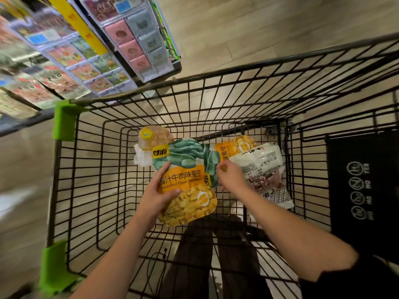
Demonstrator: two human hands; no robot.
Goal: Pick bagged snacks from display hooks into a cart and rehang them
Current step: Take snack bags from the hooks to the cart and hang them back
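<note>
Inside the black wire cart point(194, 100) I hold a yellow and green broad-bean snack bag point(185, 186). My left hand point(157, 195) grips its left edge, thumb across the front. My right hand point(231, 175) pinches the bag's right edge. Under and behind it lie a second bag of the same kind point(235, 147), a yellowish bag point(151, 137) at the back left, and a white snack pack with dark red print point(263, 169) on the right.
The display rack of hanging snack bags point(71, 57) stands to the upper left, just beyond the cart's front corner. Green plastic bumpers point(63, 121) mark the cart's left corners. A black child-seat flap with warning icons point(362, 186) is at the right. Wood-look floor surrounds the cart.
</note>
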